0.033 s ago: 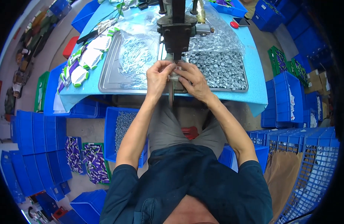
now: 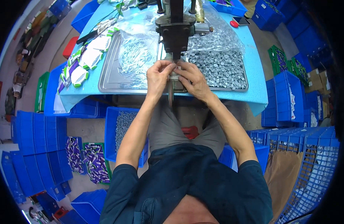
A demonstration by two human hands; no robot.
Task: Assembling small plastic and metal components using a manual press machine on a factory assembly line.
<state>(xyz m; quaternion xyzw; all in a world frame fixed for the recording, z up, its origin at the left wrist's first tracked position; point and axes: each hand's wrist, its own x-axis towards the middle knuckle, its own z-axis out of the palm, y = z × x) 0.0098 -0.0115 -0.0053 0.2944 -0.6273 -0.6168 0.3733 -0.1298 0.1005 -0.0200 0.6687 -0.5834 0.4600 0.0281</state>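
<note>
Both hands meet under the dark head of a bench press (image 2: 174, 33), at its work spot. My left hand (image 2: 158, 75) is closed, thumb and forefinger pinched together at the press. Curled beside it, my right hand (image 2: 194, 79) has its fingertips almost touching the left ones. Whatever the fingertips hold is too small and covered to name. Left of the press, thin silvery pins (image 2: 136, 59) lie on a clear plastic bag in a metal tray (image 2: 109, 76). To the right, small grey metal caps (image 2: 218, 69) fill a second tray, partly under clear plastic.
A light blue cloth (image 2: 255, 80) covers the table. White-and-green packs (image 2: 79, 75) lie at its left. A phone (image 2: 241, 21) and a red round object (image 2: 234, 24) sit at the far right. Under the front edge stands a blue bin (image 2: 110, 138) of small metal parts; blue crates (image 2: 41, 132) flank me.
</note>
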